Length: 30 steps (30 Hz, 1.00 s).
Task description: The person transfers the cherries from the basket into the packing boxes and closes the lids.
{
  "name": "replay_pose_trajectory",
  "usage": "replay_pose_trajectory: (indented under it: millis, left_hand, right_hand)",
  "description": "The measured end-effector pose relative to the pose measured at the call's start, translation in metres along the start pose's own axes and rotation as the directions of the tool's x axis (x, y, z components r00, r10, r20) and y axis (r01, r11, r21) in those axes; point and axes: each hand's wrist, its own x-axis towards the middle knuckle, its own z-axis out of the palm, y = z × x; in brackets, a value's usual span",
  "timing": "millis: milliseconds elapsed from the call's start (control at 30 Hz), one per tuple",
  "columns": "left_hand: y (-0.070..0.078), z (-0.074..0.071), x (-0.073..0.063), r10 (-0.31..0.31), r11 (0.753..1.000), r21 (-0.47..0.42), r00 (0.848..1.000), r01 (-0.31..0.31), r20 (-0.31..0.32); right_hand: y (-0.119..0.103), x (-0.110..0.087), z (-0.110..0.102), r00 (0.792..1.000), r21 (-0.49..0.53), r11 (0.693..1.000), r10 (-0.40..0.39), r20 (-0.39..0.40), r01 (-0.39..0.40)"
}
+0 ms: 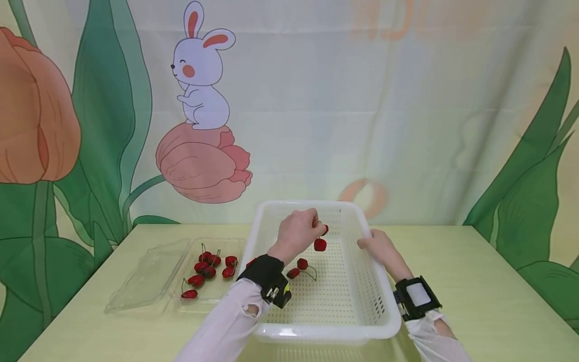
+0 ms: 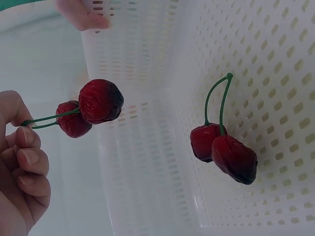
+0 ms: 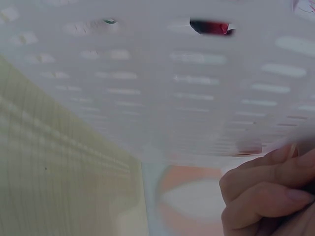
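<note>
Cherries (image 1: 320, 245) dangle below the left hand (image 1: 298, 231) (fingertips (image 2: 28, 137) pinching stems (image 2: 44, 118)), right hand (image 1: 383, 247) gripping the basket rim (image 1: 316, 331).

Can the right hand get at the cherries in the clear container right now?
Probably not: the right hand grips the white basket, which, with the left forearm, lies between it and those cherries.

You wear wrinkled white cloth sleeves (image 1: 221, 322), each gapped near the wrist. Your left: broad black wristband (image 1: 261, 273), small boxy black device (image 1: 281, 297), yellow-green patch (image 1: 287, 288). Your right: square black wrist mount (image 1: 400, 300), white rectangular panel (image 1: 418, 294).
</note>
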Motion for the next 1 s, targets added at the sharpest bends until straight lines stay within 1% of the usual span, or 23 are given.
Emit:
replay_pose_trajectory:
  millis: [300, 467, 600, 833, 1000]
  left_hand:
    - [0.005, -0.003, -0.002, 0.01, 0.999, -0.031, 0.999, -0.011, -0.032]
    - [0.011, -0.009, -0.001, 0.016, 0.999, -0.046, 0.998, -0.019, -0.06]
    - [0.017, -0.015, -0.001, 0.03, 0.997, -0.065, 0.997, -0.034, -0.068]
    - [0.026, -0.025, -0.002, 0.051, 0.997, -0.053, 0.996, -0.055, -0.076]
    - [0.028, -0.03, -0.003, 0.053, 0.997, -0.054, 0.995, -0.058, -0.087]
  right_hand:
    - [0.001, 0.001, 0.001, 1.0, -0.003, 1.0, 0.0, 0.001, 0.0]
    - [0.002, 0.002, 0.0, 1.0, -0.014, 1.0, -0.01, -0.007, 0.01]
    - [0.003, 0.001, 0.0, 1.0, -0.007, 1.0, -0.007, -0.003, 0.007]
    - [0.003, 0.001, 0.001, 1.0, -0.008, 1.0, 0.0, -0.002, 0.0]
    - [0.002, 0.0, 0.001, 1.0, -0.001, 1.0, 0.004, 0.005, -0.004]
